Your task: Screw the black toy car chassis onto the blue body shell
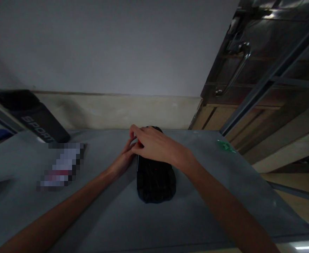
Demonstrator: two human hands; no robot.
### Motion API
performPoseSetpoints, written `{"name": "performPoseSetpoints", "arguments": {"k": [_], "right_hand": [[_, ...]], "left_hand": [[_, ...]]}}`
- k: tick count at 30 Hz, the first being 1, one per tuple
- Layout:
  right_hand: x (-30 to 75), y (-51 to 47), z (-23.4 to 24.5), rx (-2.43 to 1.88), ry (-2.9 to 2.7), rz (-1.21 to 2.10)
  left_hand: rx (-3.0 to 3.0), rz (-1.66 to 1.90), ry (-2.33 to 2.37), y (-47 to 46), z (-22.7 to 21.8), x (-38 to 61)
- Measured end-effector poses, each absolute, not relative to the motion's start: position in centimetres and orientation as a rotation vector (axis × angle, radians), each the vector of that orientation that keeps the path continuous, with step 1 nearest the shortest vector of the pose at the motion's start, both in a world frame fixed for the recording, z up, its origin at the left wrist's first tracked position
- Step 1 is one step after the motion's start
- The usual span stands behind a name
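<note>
A black pouch-like case (156, 181) lies on the grey table (112, 218), long side pointing away from me. My right hand (154, 144) rests over its far end with fingers curled and pinched on something small and red near the left edge. My left hand (123, 160) reaches in from the left and touches the same spot beside the case, mostly hidden behind the right hand. What the fingers pinch is too small to name.
A black bag or box marked SPORT (35, 121) leans at the back left. A blurred-out flat item (61, 165) lies left of the hands. A small green scrap (225, 146) sits at the table's right. A dark door with a metal handle (236, 63) stands at the right.
</note>
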State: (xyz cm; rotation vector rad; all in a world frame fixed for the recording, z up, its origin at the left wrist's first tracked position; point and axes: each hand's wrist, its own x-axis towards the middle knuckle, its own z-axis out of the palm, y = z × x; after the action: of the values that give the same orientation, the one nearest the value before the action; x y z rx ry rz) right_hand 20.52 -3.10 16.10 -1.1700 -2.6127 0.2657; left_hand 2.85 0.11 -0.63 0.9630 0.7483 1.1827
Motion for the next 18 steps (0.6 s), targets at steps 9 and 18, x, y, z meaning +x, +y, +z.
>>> {"name": "performPoseSetpoints", "arguments": {"k": [9,18], "right_hand": [[20.64,-3.08,15.95,-1.309,-2.615,0.203],[20.57,-3.54,16.21,-1.255,-2.605,0.174]], "left_hand": [[0.948,1.157,0.761,-0.30,-0.12,2.64],[0.943,1.172,0.752,-0.21,-0.23,2.84]]}}
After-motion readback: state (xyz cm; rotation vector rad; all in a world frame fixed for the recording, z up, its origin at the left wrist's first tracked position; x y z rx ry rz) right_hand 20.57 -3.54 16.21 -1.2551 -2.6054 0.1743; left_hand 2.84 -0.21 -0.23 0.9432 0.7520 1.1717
